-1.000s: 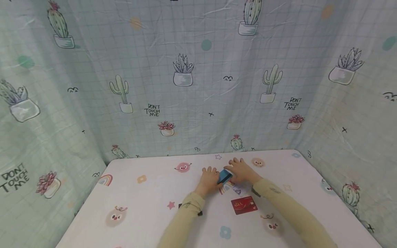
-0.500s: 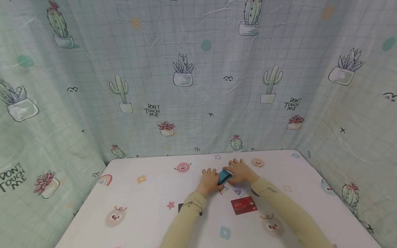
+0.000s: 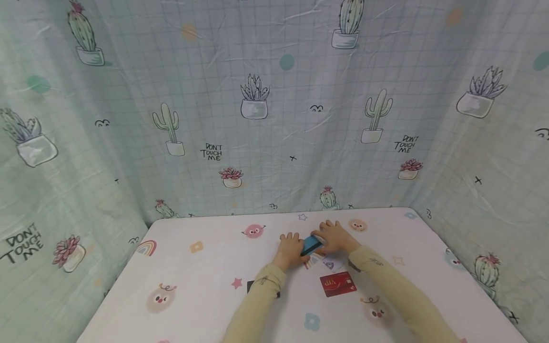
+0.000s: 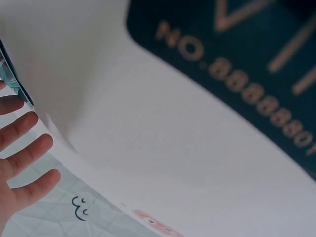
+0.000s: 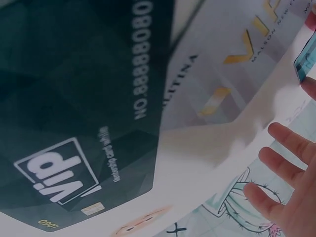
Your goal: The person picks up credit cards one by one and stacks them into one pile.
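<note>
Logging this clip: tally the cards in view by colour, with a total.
Blue card: 1
Red card: 1
Pale card: 1
Dark cards: 2, both partly hidden in the head view
Total: 5

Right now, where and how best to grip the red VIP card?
Red VIP card: probably by its near long edge, from the person's side. It lies flat, so that edge likely needs tipping up first; a pale card and the right hand are beyond.

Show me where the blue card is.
In the head view, the blue card is below and right of centre, held between the left hand and the right hand, beyond the red card.
</note>
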`<state>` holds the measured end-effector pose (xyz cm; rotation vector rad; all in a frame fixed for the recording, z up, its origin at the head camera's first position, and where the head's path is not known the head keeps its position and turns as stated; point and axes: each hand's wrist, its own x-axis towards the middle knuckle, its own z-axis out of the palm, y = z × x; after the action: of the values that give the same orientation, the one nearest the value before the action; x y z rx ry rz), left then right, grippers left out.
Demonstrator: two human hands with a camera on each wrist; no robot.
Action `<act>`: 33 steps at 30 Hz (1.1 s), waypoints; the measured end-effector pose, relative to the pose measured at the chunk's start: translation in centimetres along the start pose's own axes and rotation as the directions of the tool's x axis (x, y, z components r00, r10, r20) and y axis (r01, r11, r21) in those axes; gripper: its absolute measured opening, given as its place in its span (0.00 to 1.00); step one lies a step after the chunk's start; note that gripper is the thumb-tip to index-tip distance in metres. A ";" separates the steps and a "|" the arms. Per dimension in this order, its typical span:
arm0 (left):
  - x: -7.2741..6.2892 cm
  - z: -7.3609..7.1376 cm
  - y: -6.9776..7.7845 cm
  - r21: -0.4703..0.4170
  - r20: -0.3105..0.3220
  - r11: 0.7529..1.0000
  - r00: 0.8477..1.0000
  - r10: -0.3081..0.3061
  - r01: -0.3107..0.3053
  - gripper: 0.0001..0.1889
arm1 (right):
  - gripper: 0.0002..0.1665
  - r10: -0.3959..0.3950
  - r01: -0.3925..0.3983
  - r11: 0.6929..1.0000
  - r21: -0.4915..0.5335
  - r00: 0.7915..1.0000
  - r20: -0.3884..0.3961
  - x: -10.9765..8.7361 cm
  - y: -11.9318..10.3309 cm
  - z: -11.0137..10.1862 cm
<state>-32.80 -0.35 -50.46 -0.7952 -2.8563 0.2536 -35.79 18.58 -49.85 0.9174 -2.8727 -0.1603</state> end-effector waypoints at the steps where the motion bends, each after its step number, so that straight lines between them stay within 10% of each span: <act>1: 0.0 -0.1 0.0 0.005 0.001 1.000 1.000 0.001 -0.001 0.29 | 0.35 0.000 0.000 1.000 0.006 1.000 0.002 -0.1 0.0 -0.1; 33: 0.1 0.5 -0.5 -0.030 -0.026 0.999 1.000 0.018 -0.019 0.27 | 0.36 -0.023 0.023 0.999 0.033 1.000 -0.018 -0.7 -0.1 0.8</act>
<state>-33.21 -0.80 -50.83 -0.8253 -2.8368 0.2015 -35.27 18.99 -50.74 0.9532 -2.8574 -0.1066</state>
